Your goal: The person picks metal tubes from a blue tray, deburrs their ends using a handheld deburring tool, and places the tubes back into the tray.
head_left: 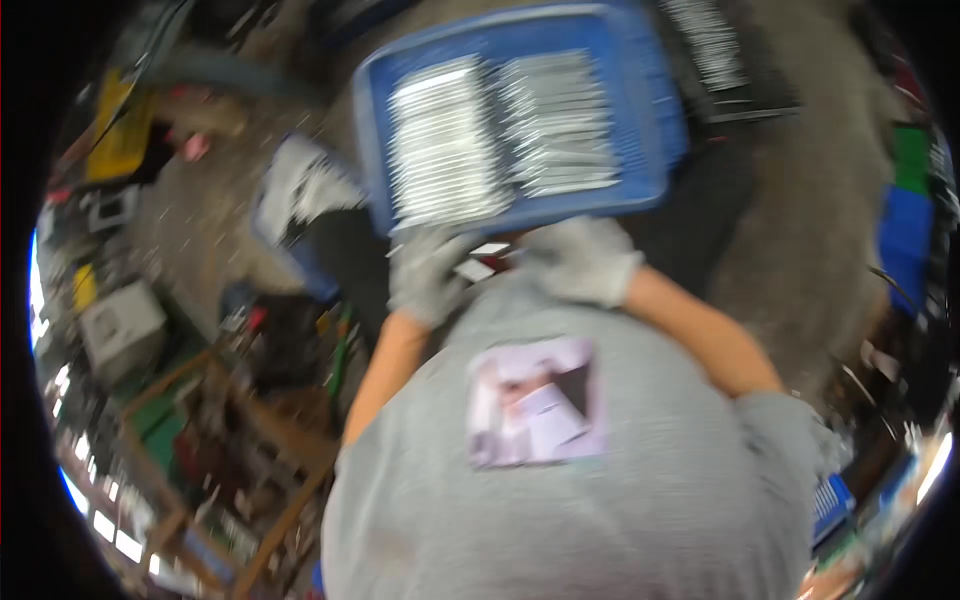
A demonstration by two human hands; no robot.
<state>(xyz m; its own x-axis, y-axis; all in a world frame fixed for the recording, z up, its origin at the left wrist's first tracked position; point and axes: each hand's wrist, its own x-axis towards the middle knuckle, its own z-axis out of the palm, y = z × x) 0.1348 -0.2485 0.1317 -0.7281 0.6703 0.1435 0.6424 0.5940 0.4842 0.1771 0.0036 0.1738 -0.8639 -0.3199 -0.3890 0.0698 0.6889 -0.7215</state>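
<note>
My left hand (428, 275), in a pale work glove, is at the near edge of the blue crate (520, 215), in front of my body. Its fingers are curled beside a small flat bright piece (475, 270); a second bright piece (490, 249) shows just above. My right hand (580, 262), gloved likewise, is bent inward close to my grey shirt, its fingertips blurred and partly hidden. Whatever lies in either grip cannot be made out. Inside the crate, thin shiny metal strips are stacked in a left row (445, 145) and a right row (560, 120).
A dark tray (755, 90) with more shiny pieces stands at the upper right. Left of the crate is a blue container (305, 190) with pale contents. A grey box (122, 322) and a wooden frame (285, 520) are at the left. Blue bins (905, 245) stand far right.
</note>
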